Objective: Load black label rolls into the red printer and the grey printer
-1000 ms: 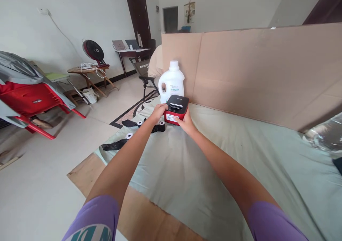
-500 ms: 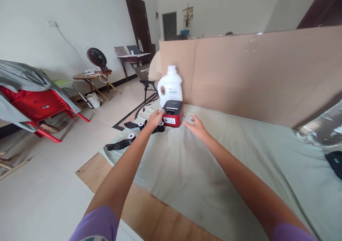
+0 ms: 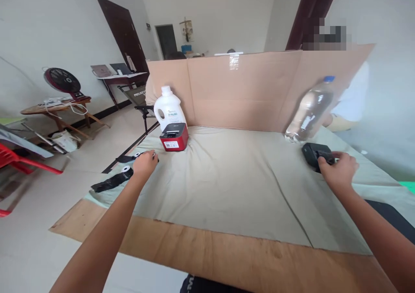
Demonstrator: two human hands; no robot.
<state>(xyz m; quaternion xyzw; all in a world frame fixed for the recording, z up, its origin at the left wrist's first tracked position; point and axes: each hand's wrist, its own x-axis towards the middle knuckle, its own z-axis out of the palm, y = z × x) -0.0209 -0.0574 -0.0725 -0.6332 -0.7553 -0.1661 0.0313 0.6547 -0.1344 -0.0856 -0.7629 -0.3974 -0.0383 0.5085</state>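
Observation:
My left hand (image 3: 145, 166) is closed over a black roll (image 3: 157, 158), which its fingers mostly hide. Beside it on the cloth lie two more black rolls with white cores, one nearer roll (image 3: 126, 170) with a loose black strip trailing left and one farther roll (image 3: 137, 155). At the right, my right hand (image 3: 339, 171) grips the near side of a small black box-shaped device (image 3: 314, 154), thumb and fingers apart around its edge; the device rests on the cloth. A red and black printer (image 3: 177, 142) stands beyond my left hand, in front of a white detergent jug (image 3: 169, 109).
A cardboard panel (image 3: 240, 96) stands along the back of the cloth-covered board (image 3: 220, 185). A large clear bottle with a blue cap (image 3: 309, 111) leans at the back right. A dark flat object (image 3: 392, 219) lies at the right edge. Part of a person shows behind the panel.
My view has turned right. My left hand has left the printer's side for a black roll; my right hand has moved far right onto the black device. The printer stays before the jug.

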